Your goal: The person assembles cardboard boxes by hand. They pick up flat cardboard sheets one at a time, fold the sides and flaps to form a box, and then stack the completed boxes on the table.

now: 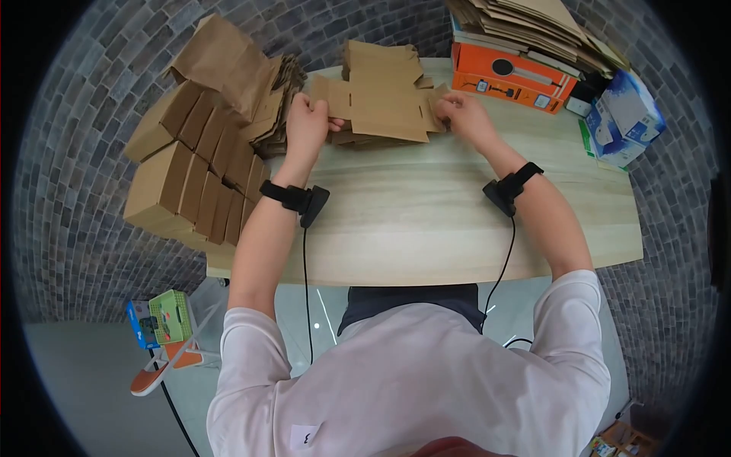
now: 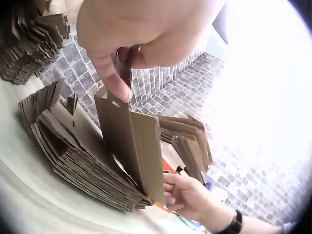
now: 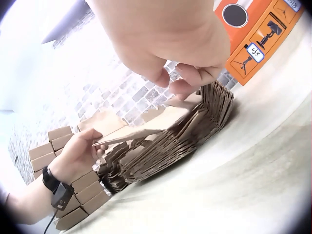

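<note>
A flat, die-cut cardboard box blank [image 1: 387,103] with tabs and slots is held between my two hands, its near edge tilted up over a stack of similar blanks [image 2: 83,163]. My left hand [image 1: 306,128] pinches its left side flap, thumb on one face and fingers on the other. At the opposite end, my right hand [image 1: 466,120] has thumb and fingertips at the right flap [image 3: 187,101], pinching its edge. In the left wrist view, the side panel [image 2: 146,151] stands bent along a crease.
Folded cardboard boxes [image 1: 164,183] are piled at the left, beside more flat cardboard [image 1: 278,114] and a brown paper piece [image 1: 221,65]. At the back right stand an orange box [image 1: 510,76] under stacked cardboard sheets [image 1: 533,30] and a blue-and-white box [image 1: 624,118].
</note>
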The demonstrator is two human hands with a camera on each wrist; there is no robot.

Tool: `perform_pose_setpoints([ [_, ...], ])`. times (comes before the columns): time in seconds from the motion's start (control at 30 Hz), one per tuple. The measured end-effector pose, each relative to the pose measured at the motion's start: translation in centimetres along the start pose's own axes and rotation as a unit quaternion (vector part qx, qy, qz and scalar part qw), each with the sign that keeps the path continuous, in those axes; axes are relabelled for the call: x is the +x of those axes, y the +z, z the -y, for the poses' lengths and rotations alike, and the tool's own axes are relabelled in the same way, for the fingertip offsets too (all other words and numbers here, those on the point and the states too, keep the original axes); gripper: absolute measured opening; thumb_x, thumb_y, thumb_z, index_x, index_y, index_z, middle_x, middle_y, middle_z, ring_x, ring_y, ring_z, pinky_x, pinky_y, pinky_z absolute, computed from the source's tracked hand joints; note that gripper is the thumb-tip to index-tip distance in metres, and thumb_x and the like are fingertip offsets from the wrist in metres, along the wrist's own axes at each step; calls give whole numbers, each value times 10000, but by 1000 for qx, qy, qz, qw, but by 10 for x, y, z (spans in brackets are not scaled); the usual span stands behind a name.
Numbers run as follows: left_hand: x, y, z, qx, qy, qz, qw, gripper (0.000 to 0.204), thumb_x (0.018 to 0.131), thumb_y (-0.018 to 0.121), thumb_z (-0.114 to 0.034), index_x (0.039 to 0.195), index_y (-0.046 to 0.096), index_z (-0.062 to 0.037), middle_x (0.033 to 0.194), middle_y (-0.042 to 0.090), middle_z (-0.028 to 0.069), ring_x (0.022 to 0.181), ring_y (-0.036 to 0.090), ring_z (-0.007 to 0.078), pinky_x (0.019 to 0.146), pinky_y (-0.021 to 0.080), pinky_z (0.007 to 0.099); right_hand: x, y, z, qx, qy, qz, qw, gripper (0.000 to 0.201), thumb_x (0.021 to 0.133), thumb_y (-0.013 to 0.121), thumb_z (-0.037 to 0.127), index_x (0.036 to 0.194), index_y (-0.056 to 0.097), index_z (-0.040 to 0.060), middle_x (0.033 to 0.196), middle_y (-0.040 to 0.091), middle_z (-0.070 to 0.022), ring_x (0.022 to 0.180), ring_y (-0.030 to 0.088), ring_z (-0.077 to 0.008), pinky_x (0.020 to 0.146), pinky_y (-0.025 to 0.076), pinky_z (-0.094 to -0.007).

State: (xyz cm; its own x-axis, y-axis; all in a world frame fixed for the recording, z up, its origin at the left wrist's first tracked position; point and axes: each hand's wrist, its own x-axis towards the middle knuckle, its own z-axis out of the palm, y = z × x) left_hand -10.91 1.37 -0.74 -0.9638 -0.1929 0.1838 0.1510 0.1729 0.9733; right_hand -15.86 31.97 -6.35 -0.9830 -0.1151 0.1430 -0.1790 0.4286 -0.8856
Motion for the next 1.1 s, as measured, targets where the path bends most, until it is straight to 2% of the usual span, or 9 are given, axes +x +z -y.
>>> perform_pose_setpoints([
  [0.03, -3, -5, 0, -32, -14, 19, 999, 61, 961, 461, -65, 945, 443, -9, 819, 617, 132, 742, 675, 213, 653, 564, 334, 1, -2, 3, 54, 22, 62, 996, 448, 908, 655, 342, 1152, 635, -33, 897, 706, -95, 731, 681, -191, 681, 525, -322],
  [0.27, -68, -32, 20, -142, -81, 26, 986, 135, 889, 480, 26, 1024, 471, 30, 884, 612, 131, 647, 610, 199, 583, 495, 299, -47, -3, 40, -31, 68, 29, 997, 477, 933, 643, 417, 1114, 630, -25, 823, 682, -87, 572, 639, -142, 537, 500, -283],
  [0.33, -95, -34, 18, -133, -90, 47, 986, 192, 888, 470, 25, 1079, 448, 31, 869, 611, 125, 654, 618, 200, 588, 501, 298, -66, 0, 46, 118, 146, 95, 978, 434, 937, 628, 375, 1166, 611, 7, 728, 630, -40, 496, 567, -125, 457, 426, -256],
  [0.47, -146, -36, 15, -108, -161, 76, 978, 335, 891, 470, 3, 1209, 364, 9, 977, 619, 166, 709, 653, 215, 627, 540, 299, -93, 1, 37, 119, 191, 240, 944, 409, 924, 645, 322, 1202, 594, 27, 730, 627, -29, 495, 567, -125, 447, 401, -232],
  [0.6, -178, -39, 26, -48, -110, 67, 991, 502, 960, 514, -103, 1398, 273, -56, 1207, 605, 175, 995, 656, 227, 770, 565, 341, -129, 4, 35, 131, 190, 246, 942, 389, 906, 673, 245, 1204, 591, 9, 811, 681, -43, 616, 602, -94, 547, 436, -215],
  [0.83, -213, -31, 28, -158, -204, 95, 961, 580, 1051, 500, -308, 1526, 239, -103, 1388, 565, 152, 1172, 584, 214, 991, 475, 314, -168, 15, 2, 139, 118, 222, 958, 415, 862, 721, 185, 1179, 598, -53, 910, 706, -104, 751, 651, -141, 701, 524, -289],
  [0.9, -216, -26, 41, -28, -104, 92, 990, 598, 1025, 516, -158, 1531, 215, -51, 1405, 555, 165, 1199, 581, 215, 1002, 477, 328, -172, 9, 13, 100, 144, 232, 957, 385, 876, 706, 161, 1199, 595, -16, 899, 700, -78, 759, 647, -119, 680, 515, -277],
  [1.03, -213, -22, 36, -65, -152, 94, 982, 638, 946, 509, -1, 1516, 222, 17, 1414, 547, 182, 1197, 580, 221, 1022, 470, 341, -174, 14, 16, -14, 121, 236, 964, 369, 866, 648, 88, 1227, 596, 32, 924, 689, -61, 757, 639, -88, 628, 504, -268],
  [1.1, -205, -22, 39, -70, -173, 99, 977, 675, 847, 464, 85, 1491, 264, 62, 1400, 552, 191, 1210, 569, 227, 1011, 476, 334, -177, 18, 22, 54, 145, 233, 960, 413, 856, 635, 116, 1259, 586, 40, 872, 638, -52, 702, 595, -113, 608, 493, -280],
])
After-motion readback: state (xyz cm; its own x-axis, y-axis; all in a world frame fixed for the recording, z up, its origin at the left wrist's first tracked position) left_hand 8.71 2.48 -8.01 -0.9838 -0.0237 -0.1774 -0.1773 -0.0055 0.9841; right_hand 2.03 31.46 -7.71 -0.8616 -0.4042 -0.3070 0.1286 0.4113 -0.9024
